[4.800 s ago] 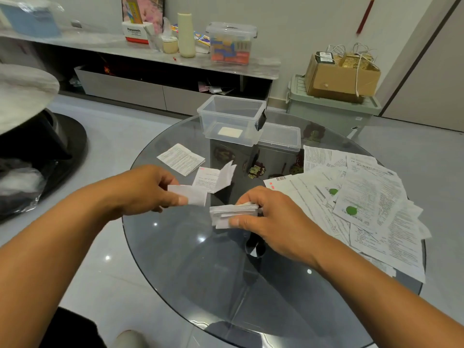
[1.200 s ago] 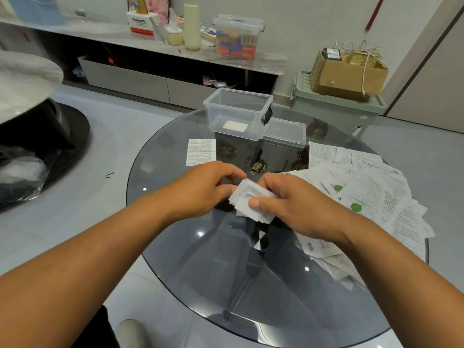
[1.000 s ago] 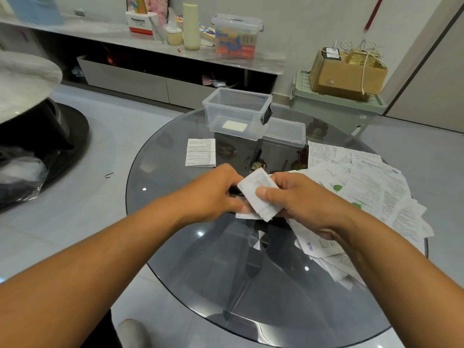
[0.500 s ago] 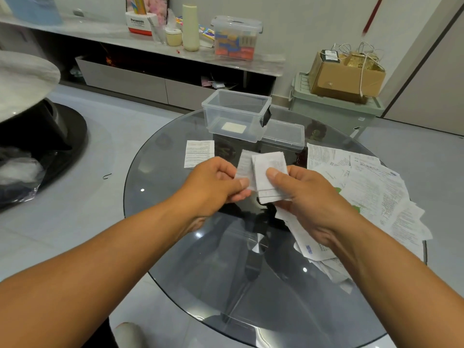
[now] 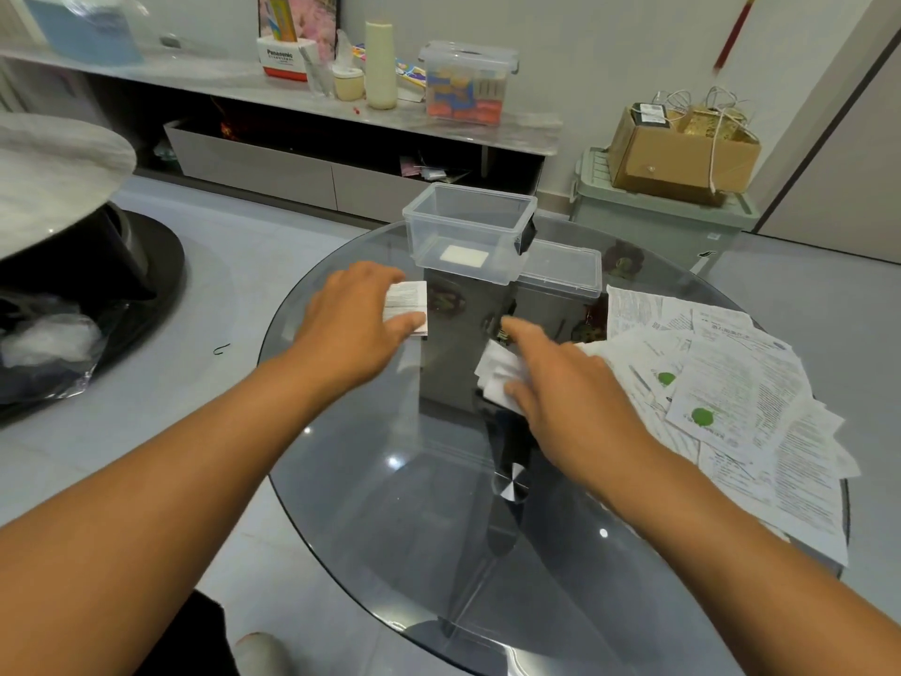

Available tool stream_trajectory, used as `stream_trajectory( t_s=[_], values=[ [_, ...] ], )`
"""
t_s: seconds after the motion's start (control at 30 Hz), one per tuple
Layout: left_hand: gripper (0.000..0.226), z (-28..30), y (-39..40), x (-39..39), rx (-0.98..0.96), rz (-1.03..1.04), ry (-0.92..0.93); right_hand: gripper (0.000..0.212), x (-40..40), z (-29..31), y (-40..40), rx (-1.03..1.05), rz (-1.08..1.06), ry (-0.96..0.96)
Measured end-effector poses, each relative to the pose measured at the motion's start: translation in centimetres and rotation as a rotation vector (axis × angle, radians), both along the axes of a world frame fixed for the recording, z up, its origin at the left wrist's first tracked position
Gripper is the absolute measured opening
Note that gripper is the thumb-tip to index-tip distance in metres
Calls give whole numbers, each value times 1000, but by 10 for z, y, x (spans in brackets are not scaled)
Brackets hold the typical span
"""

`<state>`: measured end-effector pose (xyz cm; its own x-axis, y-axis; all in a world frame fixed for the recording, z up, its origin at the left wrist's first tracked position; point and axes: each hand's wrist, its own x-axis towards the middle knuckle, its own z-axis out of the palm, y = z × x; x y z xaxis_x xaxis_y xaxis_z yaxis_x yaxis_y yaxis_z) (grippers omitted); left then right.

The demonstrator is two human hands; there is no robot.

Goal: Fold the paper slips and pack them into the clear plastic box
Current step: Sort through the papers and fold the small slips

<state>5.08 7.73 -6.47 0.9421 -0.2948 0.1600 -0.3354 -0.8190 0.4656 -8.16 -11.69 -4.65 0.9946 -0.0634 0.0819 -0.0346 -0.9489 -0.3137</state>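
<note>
1. We see a round glass table (image 5: 390, 505) with both of our forearms reaching over it.
2. Our left hand (image 5: 351, 317) lies over a printed slip (image 5: 405, 304) on the glass, left of centre; its thumb and fingers close on the slip's edges, pinching it.
3. Our right hand (image 5: 560, 387) holds a small stack of folded slips (image 5: 497, 375) near the table's centre; the thumb presses the stack from below while the forefinger points out straight.
4. The clear box (image 5: 468, 231) stands open at the far side of the table, just beyond the left hand, with one folded slip (image 5: 464, 256) flat on its floor.
5. The lid (image 5: 560, 268) lies flat just right of the box, touching it.
6. A loose spread of unfolded sheets (image 5: 731, 407), some with green marks, covers the right side of the table, beside the right hand.
</note>
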Motion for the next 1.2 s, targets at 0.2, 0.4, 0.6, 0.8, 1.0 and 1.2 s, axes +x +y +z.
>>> stream_trajectory(
  t_s=[0.2,0.4,0.6,0.8,1.0,1.2],
  values=[
    [51,-17,7,29,-7,79,152,17,5,-9,-3,202,-46,113],
    [82,-13,-7,41,-213,163,314,11,2,-12,-1,231,-9,127],
    [27,-5,-14,42,-246,146,431,11,-2,-12,-7,295,-23,118],
    [32,-6,-16,28,-302,50,326,9,0,-12,-13,417,-49,128],
    [34,-2,-14,5,-175,-172,236,21,10,-11,-19,713,-228,37],
    [30,22,-1,-12,227,-421,382,25,15,-18,-17,751,-243,56]
  ],
)
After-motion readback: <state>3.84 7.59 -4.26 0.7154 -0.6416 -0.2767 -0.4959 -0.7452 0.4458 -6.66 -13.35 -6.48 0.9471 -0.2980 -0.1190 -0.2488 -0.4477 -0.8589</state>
